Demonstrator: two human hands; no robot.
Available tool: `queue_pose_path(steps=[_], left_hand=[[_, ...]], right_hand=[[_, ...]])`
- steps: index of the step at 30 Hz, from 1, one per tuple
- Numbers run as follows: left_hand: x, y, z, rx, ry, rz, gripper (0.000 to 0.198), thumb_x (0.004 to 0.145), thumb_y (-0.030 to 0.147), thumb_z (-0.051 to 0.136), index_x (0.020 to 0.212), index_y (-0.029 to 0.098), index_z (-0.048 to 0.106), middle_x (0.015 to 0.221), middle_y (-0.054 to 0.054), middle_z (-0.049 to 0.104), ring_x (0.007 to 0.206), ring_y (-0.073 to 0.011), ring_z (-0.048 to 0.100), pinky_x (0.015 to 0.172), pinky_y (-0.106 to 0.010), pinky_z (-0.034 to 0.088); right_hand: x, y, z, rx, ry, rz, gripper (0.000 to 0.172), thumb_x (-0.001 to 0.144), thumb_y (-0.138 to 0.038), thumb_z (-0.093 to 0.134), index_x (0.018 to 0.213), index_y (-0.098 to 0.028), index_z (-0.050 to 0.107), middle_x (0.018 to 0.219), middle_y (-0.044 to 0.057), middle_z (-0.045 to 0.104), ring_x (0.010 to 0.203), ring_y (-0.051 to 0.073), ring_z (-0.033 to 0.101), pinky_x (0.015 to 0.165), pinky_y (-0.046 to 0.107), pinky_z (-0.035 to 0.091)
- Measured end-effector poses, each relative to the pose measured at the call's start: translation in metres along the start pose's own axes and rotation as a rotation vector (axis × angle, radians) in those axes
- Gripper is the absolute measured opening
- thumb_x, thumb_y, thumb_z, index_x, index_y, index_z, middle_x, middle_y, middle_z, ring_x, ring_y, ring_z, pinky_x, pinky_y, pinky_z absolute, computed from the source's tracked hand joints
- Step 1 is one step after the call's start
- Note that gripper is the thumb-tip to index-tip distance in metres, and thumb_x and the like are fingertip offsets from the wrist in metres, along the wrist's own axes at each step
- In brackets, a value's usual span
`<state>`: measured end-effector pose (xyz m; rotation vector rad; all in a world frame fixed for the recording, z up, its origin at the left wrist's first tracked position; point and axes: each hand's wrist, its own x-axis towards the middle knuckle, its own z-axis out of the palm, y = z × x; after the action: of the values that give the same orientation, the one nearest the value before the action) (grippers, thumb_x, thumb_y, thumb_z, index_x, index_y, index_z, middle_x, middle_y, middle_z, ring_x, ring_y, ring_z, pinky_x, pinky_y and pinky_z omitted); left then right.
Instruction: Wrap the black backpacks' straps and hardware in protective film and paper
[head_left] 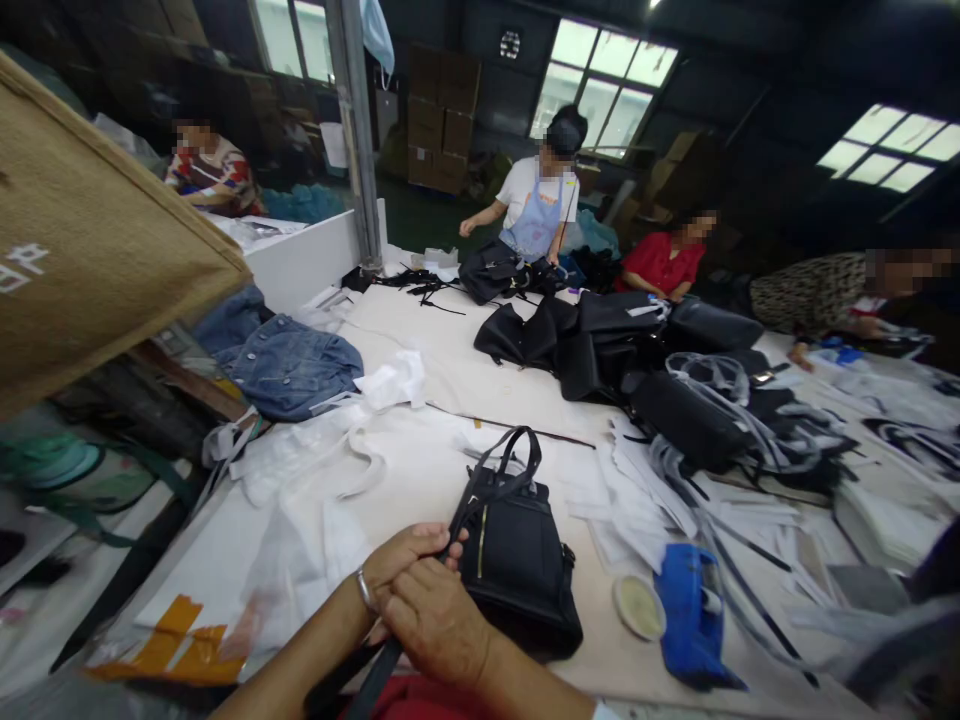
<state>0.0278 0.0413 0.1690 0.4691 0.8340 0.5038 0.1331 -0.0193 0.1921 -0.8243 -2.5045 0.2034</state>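
A small black handbag point(521, 560) with a gold zipper lies on the pale worktable, its looped handles point(531, 455) pointing away from me. My left hand point(409, 560), with a silver bangle at the wrist, is closed around the bag's black strap point(466, 500) beside the bag's left side. Close against it, my right hand point(439, 615) is also closed, and the strap runs out below both hands toward my lap. The right fingertips are partly hidden.
A blue tape dispenser point(690, 615) and a round pale disc point(639, 608) sit right of the bag. Black bags point(600, 350) are piled farther back. White sheets point(637, 480) and a denim bag point(292, 365) lie around. A co-worker in an apron point(534, 215) stands across the table.
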Motion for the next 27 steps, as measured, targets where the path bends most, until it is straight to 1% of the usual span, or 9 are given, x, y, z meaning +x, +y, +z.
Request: queue_pose_path(steps=[3,6,10,13,17,21,23,25,27], left_hand=[[-0.002,0.015,-0.028,0.032,0.026,0.139,0.025,0.074,0.029,0.066,0.090,0.011,0.060,0.068,0.000,0.058,0.055,-0.0068,0.053,0.056,-0.020,0.044],[-0.001,0.029,-0.045,0.117,0.127,0.243,0.026,0.076,0.032,0.064,0.089,0.011,0.058,0.069,0.000,0.057,0.053,-0.0056,0.051,0.058,-0.021,0.046],[0.012,0.022,-0.040,0.286,0.129,0.188,0.026,0.076,0.033,0.062,0.086,0.010,0.055,0.071,-0.004,0.061,0.054,-0.0087,0.056,0.058,-0.026,0.048],[0.024,0.005,-0.043,0.490,0.239,0.117,0.019,0.074,0.029,0.060,0.075,0.014,0.047,0.063,-0.003,0.062,0.049,-0.0114,0.057,0.051,-0.025,0.046],[0.021,-0.014,-0.073,0.829,0.483,0.017,0.015,0.072,0.019,0.054,0.071,0.019,0.039,0.051,0.002,0.058,0.041,-0.0125,0.056,0.041,-0.021,0.038],[-0.006,-0.021,-0.092,1.047,0.574,-0.065,0.011,0.071,0.018,0.048,0.072,0.020,0.038,0.048,0.003,0.057,0.039,-0.0136,0.055,0.036,-0.020,0.033],[-0.022,-0.021,-0.090,1.026,0.602,-0.052,0.010,0.073,0.020,0.046,0.074,0.021,0.036,0.049,0.004,0.057,0.036,-0.0126,0.052,0.035,-0.020,0.031],[-0.038,-0.018,-0.082,0.990,0.623,0.025,0.009,0.076,0.024,0.045,0.075,0.022,0.035,0.051,0.005,0.056,0.034,-0.0110,0.048,0.034,-0.020,0.029],[-0.056,-0.011,-0.074,0.962,0.644,0.125,0.013,0.077,0.031,0.046,0.075,0.022,0.036,0.052,0.006,0.055,0.033,-0.0099,0.044,0.035,-0.019,0.028]], right_hand=[[-0.021,-0.001,-0.008,-0.013,-0.061,0.150,0.042,0.089,-0.027,0.046,0.130,-0.019,0.040,0.126,0.011,0.050,0.118,0.024,0.042,0.100,0.043,0.035],[-0.048,0.012,-0.002,-0.079,-0.172,0.392,0.065,0.082,-0.039,0.056,0.137,-0.016,0.030,0.140,0.017,0.036,0.128,0.032,0.030,0.102,0.051,0.031],[-0.076,0.035,0.012,-0.151,-0.380,0.578,0.060,0.079,-0.025,0.061,0.133,-0.023,0.036,0.127,0.014,0.048,0.111,0.031,0.046,0.087,0.046,0.042],[-0.096,0.045,0.008,-0.147,-0.413,0.643,0.054,0.077,-0.020,0.061,0.128,-0.028,0.043,0.109,0.009,0.056,0.097,0.028,0.052,0.078,0.039,0.045],[-0.126,0.048,-0.011,-0.107,-0.427,0.723,0.051,0.075,-0.012,0.059,0.121,-0.031,0.049,0.102,0.007,0.056,0.094,0.025,0.053,0.077,0.034,0.043],[-0.136,0.057,-0.035,0.009,-0.486,0.778,0.048,0.070,-0.011,0.062,0.114,-0.029,0.055,0.103,0.007,0.058,0.094,0.025,0.055,0.078,0.033,0.043],[-0.124,0.066,-0.046,0.176,-0.435,0.756,0.038,0.074,-0.017,0.061,0.111,-0.026,0.057,0.102,0.007,0.060,0.094,0.023,0.057,0.080,0.031,0.044],[-0.104,0.077,-0.050,0.351,-0.264,0.766,0.028,0.082,-0.025,0.054,0.109,-0.024,0.058,0.101,0.006,0.062,0.094,0.020,0.058,0.082,0.029,0.044],[-0.081,0.088,-0.045,0.503,-0.070,0.832,0.026,0.086,-0.030,0.048,0.109,-0.022,0.057,0.094,0.005,0.064,0.088,0.018,0.061,0.079,0.029,0.046]])
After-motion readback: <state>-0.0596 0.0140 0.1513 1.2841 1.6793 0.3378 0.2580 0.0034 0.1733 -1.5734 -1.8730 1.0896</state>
